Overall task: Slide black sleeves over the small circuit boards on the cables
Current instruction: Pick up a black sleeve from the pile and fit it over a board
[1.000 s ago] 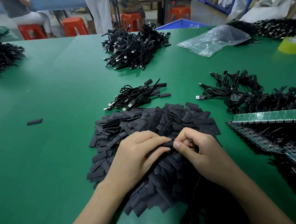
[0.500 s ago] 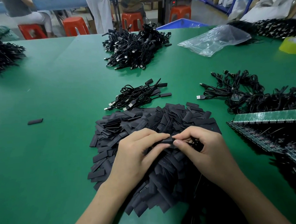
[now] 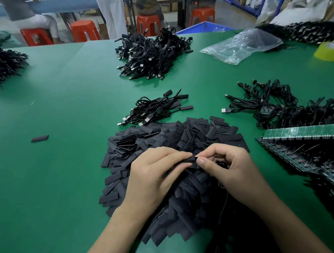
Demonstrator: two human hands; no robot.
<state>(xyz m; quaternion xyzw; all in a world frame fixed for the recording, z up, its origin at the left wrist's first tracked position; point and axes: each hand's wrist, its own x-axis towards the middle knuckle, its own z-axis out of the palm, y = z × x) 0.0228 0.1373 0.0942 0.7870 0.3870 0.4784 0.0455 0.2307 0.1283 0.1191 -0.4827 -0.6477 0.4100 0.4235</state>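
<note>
A big heap of flat black sleeves (image 3: 163, 141) lies on the green table (image 3: 66, 92) in front of me. Above it, my left hand (image 3: 154, 176) pinches one black sleeve (image 3: 189, 160) between thumb and forefinger. My right hand (image 3: 226, 167) meets it from the right, thumb and forefinger pinching at the sleeve's end, with a thin black cable (image 3: 224, 202) trailing down below the palm. The circuit board itself is hidden by the fingers. A small bundle of sleeved cables (image 3: 156, 109) lies just beyond the heap.
Unsleeved cables (image 3: 275, 107) pile up at the right, above stacked green circuit-board panels (image 3: 303, 138). A large cable heap (image 3: 152, 53) sits at the back, another heap (image 3: 3, 62) far left. A clear plastic bag (image 3: 241, 44), yellow tape roll (image 3: 328, 51) and one stray sleeve (image 3: 39, 138) also lie here.
Both hands have risen slightly over the heap and stay joined at the sleeve; the right fingers have shifted at its end. Nothing else on the table moved.
</note>
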